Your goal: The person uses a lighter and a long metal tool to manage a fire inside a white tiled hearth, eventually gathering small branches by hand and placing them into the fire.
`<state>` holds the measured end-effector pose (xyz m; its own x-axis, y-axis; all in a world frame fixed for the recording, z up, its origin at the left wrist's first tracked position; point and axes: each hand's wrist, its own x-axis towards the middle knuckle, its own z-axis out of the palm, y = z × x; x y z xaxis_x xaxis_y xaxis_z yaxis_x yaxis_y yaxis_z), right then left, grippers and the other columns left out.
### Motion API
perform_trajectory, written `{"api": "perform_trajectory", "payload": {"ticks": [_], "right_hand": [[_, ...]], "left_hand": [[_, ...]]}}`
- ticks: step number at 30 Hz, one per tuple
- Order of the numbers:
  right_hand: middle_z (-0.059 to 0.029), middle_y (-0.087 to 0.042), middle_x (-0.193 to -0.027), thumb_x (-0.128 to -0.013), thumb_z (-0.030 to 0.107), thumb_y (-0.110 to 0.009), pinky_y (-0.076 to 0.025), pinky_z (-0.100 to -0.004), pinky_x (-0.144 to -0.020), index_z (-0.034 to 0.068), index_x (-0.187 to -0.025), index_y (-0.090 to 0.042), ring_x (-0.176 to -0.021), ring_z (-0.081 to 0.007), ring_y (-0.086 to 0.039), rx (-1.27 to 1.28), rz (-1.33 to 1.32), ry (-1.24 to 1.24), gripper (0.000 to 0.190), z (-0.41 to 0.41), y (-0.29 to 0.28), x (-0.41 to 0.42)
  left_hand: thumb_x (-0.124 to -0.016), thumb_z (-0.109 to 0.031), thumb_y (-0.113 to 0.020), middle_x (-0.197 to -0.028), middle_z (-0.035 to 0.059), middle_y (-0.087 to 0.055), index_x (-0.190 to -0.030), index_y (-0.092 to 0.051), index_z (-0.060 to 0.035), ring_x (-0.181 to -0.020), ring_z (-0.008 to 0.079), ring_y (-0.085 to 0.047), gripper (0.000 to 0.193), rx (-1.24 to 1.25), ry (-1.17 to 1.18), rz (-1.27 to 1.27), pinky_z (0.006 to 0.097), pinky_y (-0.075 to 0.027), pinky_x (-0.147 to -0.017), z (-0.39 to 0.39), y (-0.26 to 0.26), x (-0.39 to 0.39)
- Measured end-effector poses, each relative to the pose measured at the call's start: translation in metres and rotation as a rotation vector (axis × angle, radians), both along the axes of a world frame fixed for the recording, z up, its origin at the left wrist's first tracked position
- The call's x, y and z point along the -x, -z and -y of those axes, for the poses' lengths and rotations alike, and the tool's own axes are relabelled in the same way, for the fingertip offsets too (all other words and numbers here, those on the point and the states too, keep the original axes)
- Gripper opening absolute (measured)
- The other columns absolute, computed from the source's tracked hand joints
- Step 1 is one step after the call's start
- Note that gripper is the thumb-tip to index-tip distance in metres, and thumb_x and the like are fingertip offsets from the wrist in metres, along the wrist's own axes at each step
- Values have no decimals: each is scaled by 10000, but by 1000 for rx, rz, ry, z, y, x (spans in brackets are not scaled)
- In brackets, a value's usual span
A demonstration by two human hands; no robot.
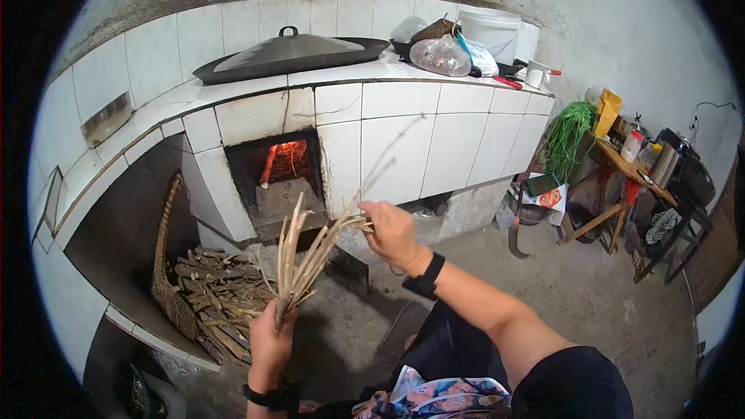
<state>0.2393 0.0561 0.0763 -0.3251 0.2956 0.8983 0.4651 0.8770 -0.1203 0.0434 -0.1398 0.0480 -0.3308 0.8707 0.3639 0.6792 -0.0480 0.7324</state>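
Note:
My left hand (272,331) grips the lower end of a bundle of thin dry sticks (300,267), which fans upward. My right hand (393,233) pinches the bent upper ends of some of these sticks, up and to the right of my left hand. Beyond the bundle is the square mouth of a white-tiled stove (343,157), where a fire (290,157) glows orange. A wide wok with a domed metal lid (294,49) sits on the stove top.
A pile of firewood (221,288) and a straw broom (169,285) lie at the left. Plastic bags, a white bucket (489,32) and a mug (536,75) stand on the counter. A sickle (516,233) and a cluttered wooden stand (631,169) are at the right.

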Motion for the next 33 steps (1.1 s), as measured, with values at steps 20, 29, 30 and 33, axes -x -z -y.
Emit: {"api": "perform_trajectory", "payload": {"ticks": [20,29,30,33], "right_hand": [[-63,-529,-718,-641,184,-636,-412,-327,-545,88,-824,-534,-603,-255,-523,-279,303,-153,230,-27,-25,-34],[-69,-519,-584,-801,338,-601,-408,-313,-474,23,-822,-488,-495,-179,-520,621,10,-481,336,10,10,22],[-42,-504,-595,-803,300,-607,-399,-276,-435,23,-834,-485,-474,-133,-505,855,-39,-522,304,17,11,30],[-1,-464,-589,-835,230,-571,-356,-199,-360,36,-863,-458,-414,-58,-448,1368,-164,-817,226,64,22,66]], "left_hand": [[-736,-134,-619,-611,179,-519,-833,-562,-4,-548,327,-503,171,42,142,-57,320,-406,-526,6,-6,11],[-841,-115,-507,-857,73,-596,-995,-540,19,-785,119,-525,206,-90,16,263,271,-418,-705,-6,8,7],[-845,-114,-504,-882,67,-591,-1018,-530,20,-796,126,-525,220,-108,39,296,272,-415,-723,-9,13,8],[-881,-170,-484,-843,12,-553,-1043,-511,-7,-696,79,-489,232,29,119,580,212,-394,-600,-21,35,-4]]}}
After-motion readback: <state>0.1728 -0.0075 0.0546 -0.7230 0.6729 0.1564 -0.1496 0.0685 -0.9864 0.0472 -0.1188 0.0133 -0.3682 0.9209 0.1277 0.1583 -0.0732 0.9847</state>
